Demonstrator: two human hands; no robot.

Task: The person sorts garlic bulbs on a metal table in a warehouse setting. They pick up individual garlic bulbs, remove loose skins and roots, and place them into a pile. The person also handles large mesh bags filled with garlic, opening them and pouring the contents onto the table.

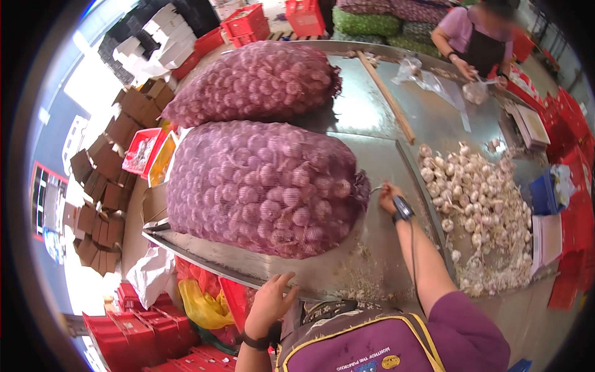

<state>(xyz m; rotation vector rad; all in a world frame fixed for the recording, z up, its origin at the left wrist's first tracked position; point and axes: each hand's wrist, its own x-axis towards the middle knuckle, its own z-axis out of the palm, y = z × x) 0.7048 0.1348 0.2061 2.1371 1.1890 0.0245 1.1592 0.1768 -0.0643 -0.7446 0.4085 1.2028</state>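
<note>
A large purple mesh sack of garlic bulbs [265, 186] lies on the metal table [390, 158] before me. By its gathered end, my right hand [391, 196] is closed on a small curved metal hook [376, 189] whose tip is close to the netting; whether it touches cannot be told. My left hand [274, 297] is over the near table edge, fingers apart, holding nothing. Behind the near sack lies a second, redder mesh sack of garlic [260, 81]. Loose garlic bulbs [474, 195] form a pile to the right, past a raised metal strip [420, 195].
Across the table at the top right, a person [483, 42] handles a plastic bag of garlic [476, 92]. A wooden bar [386, 97] lies on the table. Red crates [139, 330] stand at lower left, cardboard boxes [107, 186] at left, a blue container [543, 193] at right.
</note>
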